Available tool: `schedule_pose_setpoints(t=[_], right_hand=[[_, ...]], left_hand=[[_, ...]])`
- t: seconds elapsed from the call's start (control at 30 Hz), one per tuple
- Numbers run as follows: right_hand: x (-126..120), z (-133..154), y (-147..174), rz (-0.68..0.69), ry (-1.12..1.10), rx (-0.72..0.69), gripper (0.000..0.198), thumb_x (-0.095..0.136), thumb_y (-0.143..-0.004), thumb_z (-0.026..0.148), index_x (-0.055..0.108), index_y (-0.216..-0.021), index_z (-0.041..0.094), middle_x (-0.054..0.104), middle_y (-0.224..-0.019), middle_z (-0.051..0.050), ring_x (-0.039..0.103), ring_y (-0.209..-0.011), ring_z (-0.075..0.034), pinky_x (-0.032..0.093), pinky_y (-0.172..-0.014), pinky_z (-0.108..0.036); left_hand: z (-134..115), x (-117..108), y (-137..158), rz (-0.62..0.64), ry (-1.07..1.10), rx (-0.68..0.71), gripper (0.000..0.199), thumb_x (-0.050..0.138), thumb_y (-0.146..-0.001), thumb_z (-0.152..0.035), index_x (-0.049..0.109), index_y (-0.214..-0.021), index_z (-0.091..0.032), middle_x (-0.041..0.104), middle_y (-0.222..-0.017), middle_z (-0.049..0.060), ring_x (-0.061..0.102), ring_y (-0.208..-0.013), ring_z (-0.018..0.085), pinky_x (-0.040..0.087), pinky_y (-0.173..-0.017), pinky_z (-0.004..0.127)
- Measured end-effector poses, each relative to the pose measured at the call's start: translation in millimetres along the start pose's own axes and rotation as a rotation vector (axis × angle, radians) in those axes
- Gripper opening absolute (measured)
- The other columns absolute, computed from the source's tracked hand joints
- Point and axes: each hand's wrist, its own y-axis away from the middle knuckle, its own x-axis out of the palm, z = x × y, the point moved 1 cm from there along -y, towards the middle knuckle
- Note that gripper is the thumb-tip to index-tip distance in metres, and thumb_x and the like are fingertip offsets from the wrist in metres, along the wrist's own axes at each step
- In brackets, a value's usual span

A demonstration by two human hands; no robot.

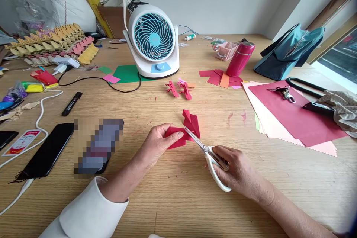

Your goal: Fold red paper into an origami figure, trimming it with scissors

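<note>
Between thumb and fingers, my left hand (160, 141) pinches a folded piece of red paper (176, 139) above the middle of the table. White-handled scissors (216, 173) are in my right hand (237, 171), with fingers through the handle loops. Their blades point up and left, and the tips meet the right part of the held paper. Whether the blades are cutting into it I cannot tell. Just behind the tips lies another folded red paper piece (193, 122). Farther back are two small folded red paper figures (185, 91).
A white fan (154, 39) stands at the back. Red and pink paper sheets (290, 113) lie right, with keys (286, 93) on top. A red bottle (241, 59) and a teal bag (288, 54) stand behind. Phones (48, 150), a marker (71, 104) and cables occupy the left.
</note>
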Motion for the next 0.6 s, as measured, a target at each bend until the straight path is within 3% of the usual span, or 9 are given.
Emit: schedule_pose_setpoints(t=[0.33,0.6], right_hand=[[-1.7,1.1,0.9,-0.041,0.097,-0.04,0.03,0.055,-0.092,0.031,0.035,-0.071,0.023,0.045,-0.063,0.004,0.039,-0.054,-0.011,0.03,-0.056,-0.024],[1.1,-0.8,1.5,-0.08,0.11,-0.047,0.028,0.054,-0.092,0.03,0.038,-0.07,0.023,0.047,-0.061,0.003,0.039,-0.053,-0.011,0.03,-0.054,-0.024]], left_hand=[[0.5,0.8,1.0,0.033,0.007,-0.015,0.035,0.084,-0.069,-0.042,0.07,-0.082,-0.013,0.074,-0.082,0.004,0.065,-0.075,0.015,0.05,-0.073,0.026],[2.0,-1.6,0.2,0.051,0.008,0.004,0.033,0.085,-0.068,-0.041,0.067,-0.076,-0.014,0.069,-0.074,0.0,0.061,-0.067,0.011,0.048,-0.066,0.023]])
